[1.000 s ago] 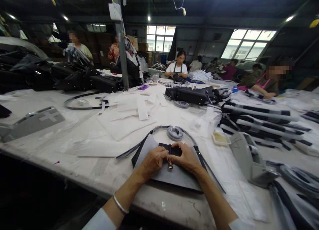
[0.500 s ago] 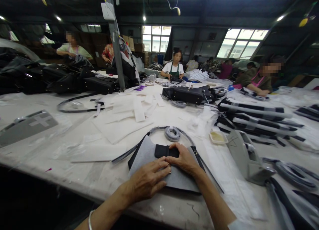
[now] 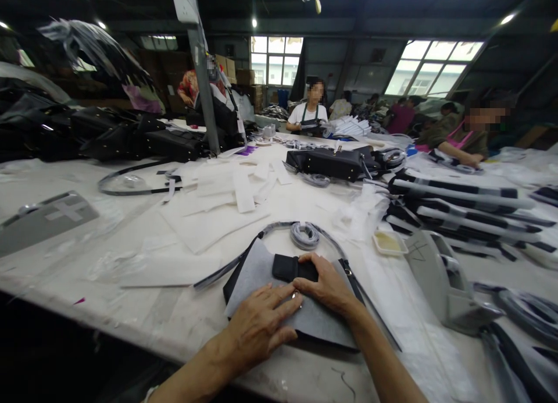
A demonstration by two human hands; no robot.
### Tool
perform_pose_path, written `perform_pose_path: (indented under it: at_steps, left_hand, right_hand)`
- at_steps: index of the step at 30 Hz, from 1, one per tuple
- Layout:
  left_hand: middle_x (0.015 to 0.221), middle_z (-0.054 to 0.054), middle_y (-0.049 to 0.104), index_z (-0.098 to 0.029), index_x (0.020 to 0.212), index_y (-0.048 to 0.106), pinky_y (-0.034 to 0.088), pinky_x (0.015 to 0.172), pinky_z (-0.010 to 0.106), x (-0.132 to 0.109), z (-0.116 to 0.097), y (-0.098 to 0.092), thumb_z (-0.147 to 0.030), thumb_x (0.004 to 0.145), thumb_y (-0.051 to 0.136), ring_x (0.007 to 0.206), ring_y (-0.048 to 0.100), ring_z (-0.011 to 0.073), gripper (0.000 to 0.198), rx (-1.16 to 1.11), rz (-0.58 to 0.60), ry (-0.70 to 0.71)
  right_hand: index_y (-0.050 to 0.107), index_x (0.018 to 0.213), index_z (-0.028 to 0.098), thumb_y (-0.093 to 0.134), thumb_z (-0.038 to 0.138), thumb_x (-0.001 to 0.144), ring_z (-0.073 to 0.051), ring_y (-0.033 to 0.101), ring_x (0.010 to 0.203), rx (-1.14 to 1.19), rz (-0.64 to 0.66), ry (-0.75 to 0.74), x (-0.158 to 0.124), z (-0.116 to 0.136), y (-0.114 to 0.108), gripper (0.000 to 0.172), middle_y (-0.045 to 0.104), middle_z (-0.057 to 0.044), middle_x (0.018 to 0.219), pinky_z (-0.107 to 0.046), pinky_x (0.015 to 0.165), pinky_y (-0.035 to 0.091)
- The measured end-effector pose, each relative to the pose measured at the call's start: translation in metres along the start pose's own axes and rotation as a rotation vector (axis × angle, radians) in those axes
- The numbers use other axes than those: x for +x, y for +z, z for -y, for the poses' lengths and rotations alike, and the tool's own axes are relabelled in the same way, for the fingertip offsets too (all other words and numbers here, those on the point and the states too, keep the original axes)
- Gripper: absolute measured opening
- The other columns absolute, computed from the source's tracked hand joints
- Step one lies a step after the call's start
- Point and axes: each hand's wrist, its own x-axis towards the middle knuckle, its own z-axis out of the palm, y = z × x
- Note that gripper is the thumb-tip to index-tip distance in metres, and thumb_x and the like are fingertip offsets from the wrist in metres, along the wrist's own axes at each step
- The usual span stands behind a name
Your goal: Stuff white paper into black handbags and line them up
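Observation:
A black bag lies flat on the table in front of me under a grey felt sheet (image 3: 257, 269). A black flap (image 3: 285, 267) sits folded over the top of the sheet. My left hand (image 3: 257, 324) rests flat on the sheet with fingers stretched out, fingertips by a small metal clasp (image 3: 295, 298). My right hand (image 3: 326, 286) presses down on the right end of the flap, fingers curled over it. The bag's wrapped strap (image 3: 279, 225) loops behind, with a coiled bundle (image 3: 305, 235) inside the loop.
White paper pieces (image 3: 218, 199) are strewn across the table middle. A small tray (image 3: 389, 243) and a grey bag (image 3: 444, 281) stand at my right, with wrapped black straps (image 3: 457, 208) beyond. Black bags (image 3: 331, 161) sit farther back. Other people work at the far end.
My left hand has come off the flap and slid back toward me, flattening on the grey sheet. My right hand stays on the flap. The view shifted slightly.

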Motion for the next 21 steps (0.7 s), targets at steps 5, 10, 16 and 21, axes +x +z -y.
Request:
perform_pose_path:
  at_steps: [5, 10, 16, 21]
  left_hand:
    - [0.150, 0.009, 0.046, -0.027, 0.143, 0.044, 0.044, 0.108, 0.044, 0.005, -0.002, -0.001, -0.048, 0.087, 0.070, 0.130, 0.053, 0.0266, 0.066, -0.003, 0.068, -0.033]
    - [0.146, 0.012, 0.051, -0.022, 0.143, 0.043, 0.047, 0.104, 0.043, 0.017, -0.002, -0.007, -0.052, 0.083, 0.073, 0.126, 0.056, 0.0301, 0.074, -0.002, 0.115, -0.026]
    - [0.139, 0.013, 0.057, -0.020, 0.141, 0.044, 0.050, 0.097, 0.042, 0.021, -0.005, -0.012, -0.054, 0.074, 0.079, 0.119, 0.060, 0.0305, 0.082, 0.022, 0.145, 0.022]
    - [0.140, 0.020, 0.054, -0.016, 0.140, 0.045, 0.046, 0.101, 0.049, 0.013, -0.015, 0.002, -0.056, 0.074, 0.079, 0.124, 0.055, 0.0351, 0.084, 0.152, 0.163, 0.018]
  right_hand:
    - [0.060, 0.115, 0.025, 0.069, 0.038, 0.080, -0.027, 0.057, 0.112, 0.007, -0.021, -0.001, 0.001, -0.001, 0.001, 0.038, 0.065, -0.005, 0.118, -0.040, 0.099, 0.039]
    - [0.059, 0.116, 0.025, 0.068, 0.035, 0.079, -0.027, 0.057, 0.113, -0.003, -0.019, -0.004, 0.001, 0.000, 0.000, 0.040, 0.065, -0.006, 0.118, -0.040, 0.099, 0.040]
    - [0.057, 0.117, 0.026, 0.065, 0.026, 0.075, -0.027, 0.056, 0.112, 0.064, 0.029, -0.013, -0.002, -0.003, -0.004, 0.043, 0.063, -0.005, 0.120, -0.041, 0.099, 0.040]
    - [0.057, 0.114, 0.026, 0.066, 0.020, 0.068, -0.026, 0.055, 0.112, 0.047, 0.057, -0.019, -0.003, -0.002, -0.003, 0.048, 0.062, -0.005, 0.120, -0.040, 0.098, 0.041]
